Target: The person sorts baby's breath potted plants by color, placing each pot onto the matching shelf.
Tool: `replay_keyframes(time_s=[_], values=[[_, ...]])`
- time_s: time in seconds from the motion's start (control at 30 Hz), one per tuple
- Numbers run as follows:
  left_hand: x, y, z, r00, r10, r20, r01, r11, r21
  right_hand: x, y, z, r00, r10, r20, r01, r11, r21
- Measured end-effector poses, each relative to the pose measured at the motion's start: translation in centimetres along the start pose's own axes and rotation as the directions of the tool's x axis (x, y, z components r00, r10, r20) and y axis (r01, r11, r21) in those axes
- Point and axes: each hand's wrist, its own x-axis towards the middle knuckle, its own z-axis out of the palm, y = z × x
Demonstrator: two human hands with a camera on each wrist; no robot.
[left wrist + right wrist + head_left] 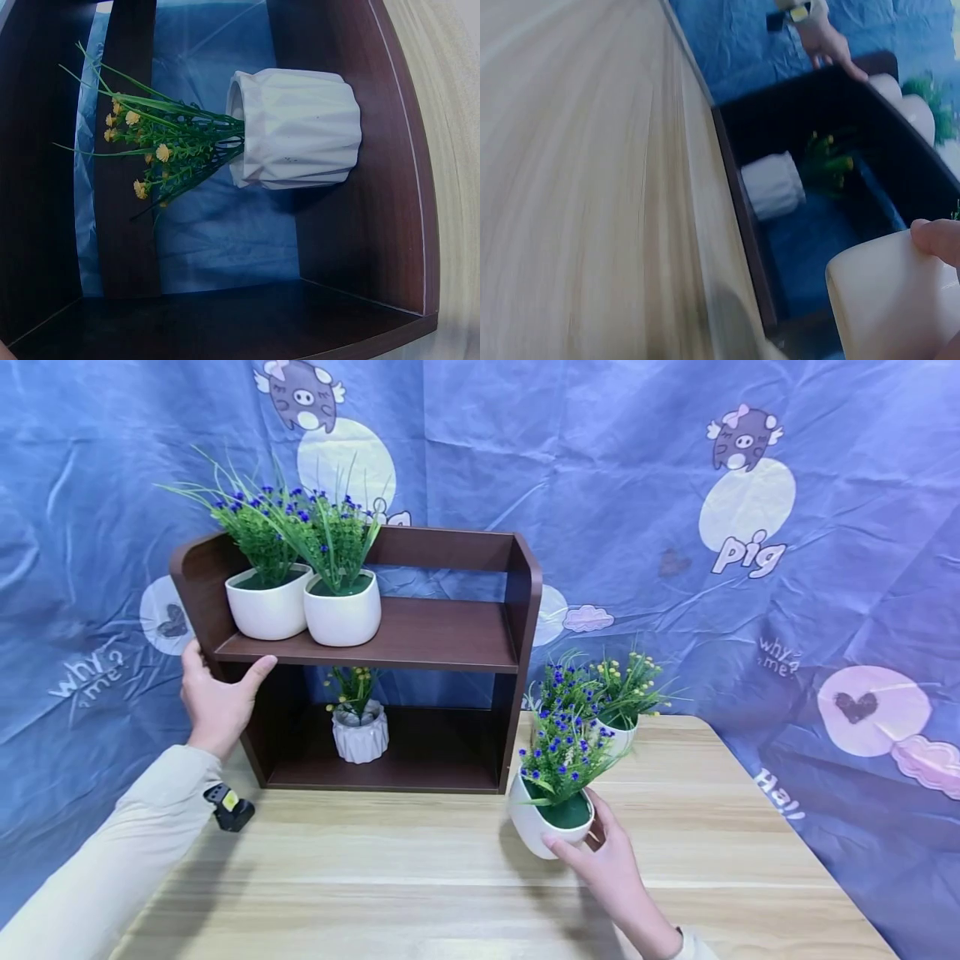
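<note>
In the head view, the left hand (217, 693) is at the left side of the brown shelf (442, 631), touching it, its thumb spread wide from the fingers near the upper board's front left corner. The right hand (611, 860) grips a white pot (534, 822) of blue flowers, its thumb on the near wall and its fingers partly hidden around the right side. That pot tilts in front of the shelf's lower right corner, toward the middle of the wooden worktop (375, 885). Behind it, by the worktop's back edge, are a second blue-flowered plant (564, 683) and a yellow-flowered plant (633, 685). On the upper board, two more white pots, the leftmost (268, 610) and its neighbour (342, 618), stand close together by the left end; a ribbed pot (361, 735) stands on the lower board, left of its middle.

The left wrist view faces the ribbed pot and its yellow flowers; only a sliver of skin shows at a corner, so that hand's spread cannot be told from here.

In the right wrist view, the right thumb (936, 238) presses on the held pot's wall, while the left hand appears beyond, against the shelf's far side.
</note>
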Motion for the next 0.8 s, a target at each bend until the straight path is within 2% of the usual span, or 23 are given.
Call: replay_keyframes(time_s=[0.23,0.4,0.8], values=[[-0.1,0.0,0.1,1.000,0.002,-0.011,-0.002,1.000,-0.001,-0.8,-1.4,1.9,0.993,-0.100,0.070,0.097,0.994,0.041],[0.0,0.0,0.0,1.000,-0.001,-0.010,0.001,1.000,0.007,-1.5,-2.3,3.5,0.989,-0.089,0.116,0.082,0.994,0.070],[0.0,0.0,0.0,1.000,-0.020,-0.006,0.021,1.000,0.021,-1.8,-4.2,7.3,0.965,-0.153,0.214,0.118,0.978,0.169]])
